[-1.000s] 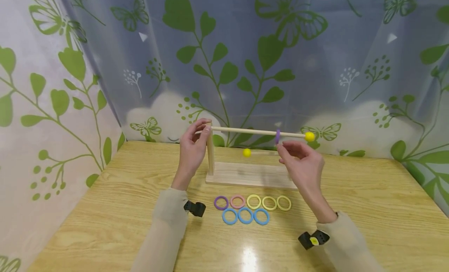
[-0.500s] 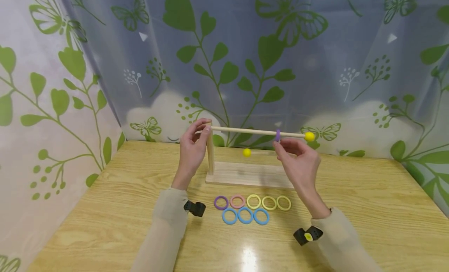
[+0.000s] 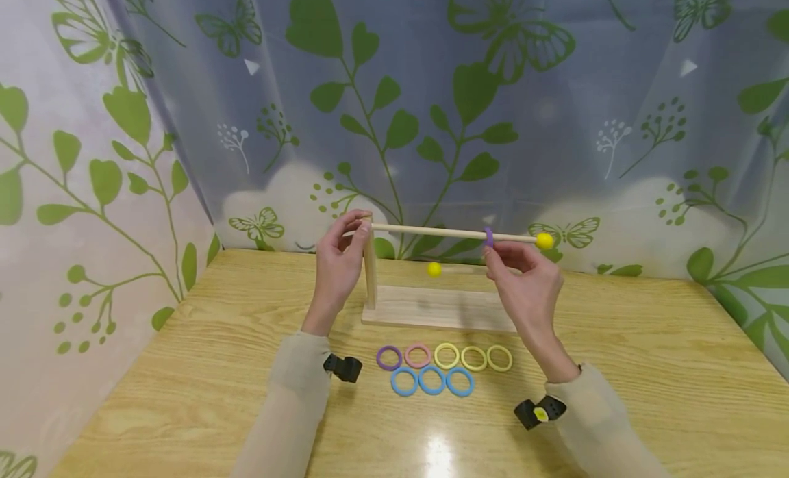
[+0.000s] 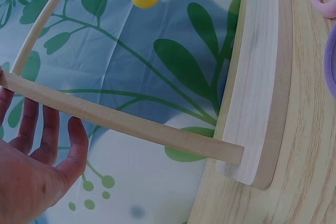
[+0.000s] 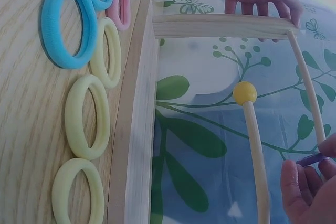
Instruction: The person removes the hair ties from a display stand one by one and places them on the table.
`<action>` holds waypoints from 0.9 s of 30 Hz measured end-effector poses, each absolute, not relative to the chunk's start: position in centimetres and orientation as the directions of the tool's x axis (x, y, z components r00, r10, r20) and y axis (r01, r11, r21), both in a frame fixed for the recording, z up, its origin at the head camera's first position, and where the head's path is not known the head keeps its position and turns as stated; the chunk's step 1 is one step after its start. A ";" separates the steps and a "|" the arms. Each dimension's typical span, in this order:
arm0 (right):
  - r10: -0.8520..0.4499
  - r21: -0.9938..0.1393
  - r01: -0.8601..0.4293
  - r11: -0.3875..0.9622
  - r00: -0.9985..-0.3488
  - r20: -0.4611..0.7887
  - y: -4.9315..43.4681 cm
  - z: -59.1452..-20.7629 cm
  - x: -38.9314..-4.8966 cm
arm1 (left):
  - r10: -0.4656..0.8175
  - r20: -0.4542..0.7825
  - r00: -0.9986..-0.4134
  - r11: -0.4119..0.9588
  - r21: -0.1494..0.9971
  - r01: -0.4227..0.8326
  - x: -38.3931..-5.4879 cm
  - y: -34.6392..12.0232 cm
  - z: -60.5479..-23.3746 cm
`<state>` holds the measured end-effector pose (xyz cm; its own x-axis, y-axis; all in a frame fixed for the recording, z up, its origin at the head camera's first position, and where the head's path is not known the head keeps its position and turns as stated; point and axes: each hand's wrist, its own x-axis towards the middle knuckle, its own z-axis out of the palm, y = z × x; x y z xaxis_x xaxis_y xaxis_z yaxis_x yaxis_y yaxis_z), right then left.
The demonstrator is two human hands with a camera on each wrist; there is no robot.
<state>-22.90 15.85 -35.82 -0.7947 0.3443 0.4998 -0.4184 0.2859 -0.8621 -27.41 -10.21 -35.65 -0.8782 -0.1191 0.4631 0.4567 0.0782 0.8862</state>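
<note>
A wooden stand has a flat base (image 3: 437, 308), an upright post (image 3: 370, 276) and an upper rod (image 3: 431, 229) tipped with a yellow ball (image 3: 544, 241). My left hand (image 3: 337, 252) grips the top of that post, fingers behind it in the left wrist view. With thumb and fingertips, my right hand (image 3: 529, 281) pinches a purple hair tie (image 3: 489, 237), which is around the upper rod nearer its ball end. In the right wrist view, part of that hair tie (image 5: 312, 159) shows between the fingers. A lower rod (image 5: 255, 156) points the other way, partly hidden by my right hand in the head view.
In front of the base, hair ties lie flat in two rows on the wooden table (image 3: 203, 368): purple (image 3: 389, 358), pink (image 3: 418, 355) and yellow (image 3: 474, 358) behind, blue (image 3: 432, 380) nearer me. A leaf-patterned curtain (image 3: 394, 122) hangs behind the stand.
My right hand has shifted slightly left and up, still pinching the purple hair tie, which now tilts a little on the rod. My left hand stays in place on the post.
</note>
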 end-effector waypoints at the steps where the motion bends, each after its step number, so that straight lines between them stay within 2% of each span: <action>1: 0.346 -0.863 -0.417 0.284 -0.795 0.498 15.8 -35.8 -22.9 | -0.120 0.463 -0.878 0.075 0.886 0.457 -27.4 -10.2 -35.7; 27: 0.372 -0.841 -0.470 0.267 -0.755 0.540 16.7 -35.4 -22.8 | -0.117 0.477 -0.871 0.086 0.879 0.470 -27.5 -10.3 -35.8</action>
<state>-22.82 16.69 -35.38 -0.7553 0.3717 0.5398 -0.4697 0.2673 -0.8414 -27.53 -10.27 -35.77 -0.8710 -0.1169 0.4771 0.4697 0.0858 0.8786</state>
